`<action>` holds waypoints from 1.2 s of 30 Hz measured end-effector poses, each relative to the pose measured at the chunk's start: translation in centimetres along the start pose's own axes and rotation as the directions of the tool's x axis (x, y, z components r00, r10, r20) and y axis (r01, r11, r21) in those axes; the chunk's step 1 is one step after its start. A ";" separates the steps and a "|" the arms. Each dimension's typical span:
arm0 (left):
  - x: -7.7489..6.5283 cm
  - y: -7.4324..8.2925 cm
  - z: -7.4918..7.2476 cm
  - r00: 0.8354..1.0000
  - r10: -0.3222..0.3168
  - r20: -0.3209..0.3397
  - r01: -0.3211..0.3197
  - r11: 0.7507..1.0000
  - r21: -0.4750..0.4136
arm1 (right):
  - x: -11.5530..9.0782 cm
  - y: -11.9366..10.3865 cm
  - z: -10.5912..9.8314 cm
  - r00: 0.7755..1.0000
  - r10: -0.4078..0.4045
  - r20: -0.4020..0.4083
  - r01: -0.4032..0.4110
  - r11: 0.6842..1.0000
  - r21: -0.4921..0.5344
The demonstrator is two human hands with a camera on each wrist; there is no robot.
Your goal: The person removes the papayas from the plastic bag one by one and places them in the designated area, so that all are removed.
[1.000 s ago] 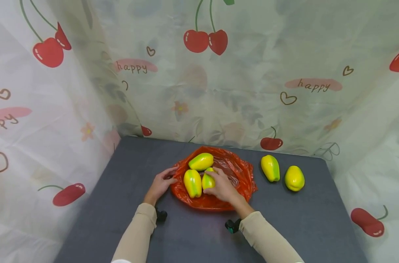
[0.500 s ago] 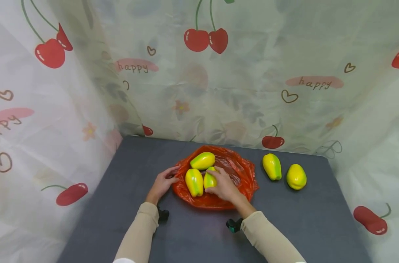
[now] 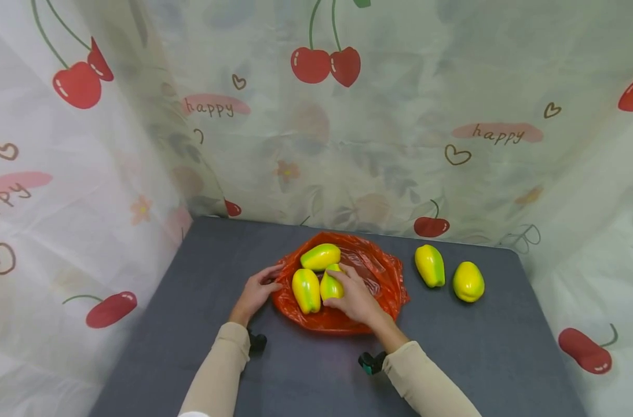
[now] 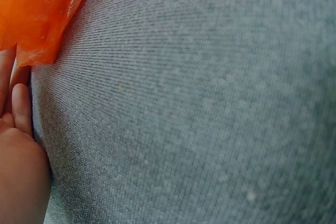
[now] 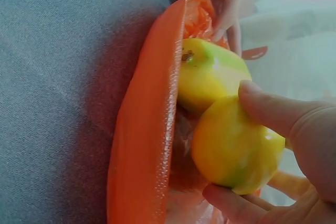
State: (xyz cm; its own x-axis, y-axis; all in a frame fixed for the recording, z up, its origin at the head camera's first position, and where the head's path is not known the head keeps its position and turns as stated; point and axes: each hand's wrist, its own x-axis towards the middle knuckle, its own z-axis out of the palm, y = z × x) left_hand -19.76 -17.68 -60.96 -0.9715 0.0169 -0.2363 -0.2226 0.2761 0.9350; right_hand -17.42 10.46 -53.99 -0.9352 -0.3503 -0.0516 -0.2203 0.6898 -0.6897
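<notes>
Right hand (image 3: pixel 355 296) pinches a yellow fruit (image 3: pixel 329 287) inside the red bag (image 3: pixel 388 277); left hand (image 3: pixel 256 293) touches its edge, grip unclear; placing seems underway; release should follow.

A thin plastic bag (image 3: pixel 391 289) in glossy red, crinkled and translucent, gleams at center frame. The yellow-green fruits (image 3: pixel 306 291) in it look smooth and shiny, as do two loose fruits (image 3: pixel 429 266) at right of frame, all flecked with highlights. The dark gray tabletop (image 3: pixel 306 376) wears a matt, finely ribbed, cloth-like surface. Beige sleeves (image 3: pixel 217 362), lower frame, are matt cloth; the printed curtain (image 3: pixel 389 145) across the top is lightly creased with a faint sheen.
</notes>
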 end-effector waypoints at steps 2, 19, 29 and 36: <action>0.1 0.0 0.0 1.000 0.002 -0.001 -0.002 1.000 -0.001 | -0.1 -0.2 -0.2 1.000 -0.006 -0.010 0.006 1.000 0.005; -0.2 -0.2 0.2 1.000 -0.019 0.005 0.019 1.000 -0.016 | -2.0 -0.5 -2.4 0.998 -0.016 -0.053 0.017 1.000 0.022; 0.0 -0.4 0.0 1.000 -0.020 0.003 0.020 1.000 -0.023 | -3.4 0.7 -4.5 0.992 -0.078 -0.096 0.078 0.997 -0.001; 0.1 -0.2 -0.1 1.000 -0.026 0.002 0.026 0.999 -0.021 | -4.4 2.3 -5.5 0.980 -0.112 -0.163 0.115 0.993 0.010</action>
State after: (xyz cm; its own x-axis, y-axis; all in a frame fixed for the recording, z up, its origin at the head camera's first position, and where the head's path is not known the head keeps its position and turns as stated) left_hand -19.81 -17.79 -61.11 -0.9653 0.0112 -0.2609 -0.2494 0.2560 0.9339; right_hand -15.36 17.05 -51.37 -0.9374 -0.3171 0.1441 -0.3234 0.6390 -0.6979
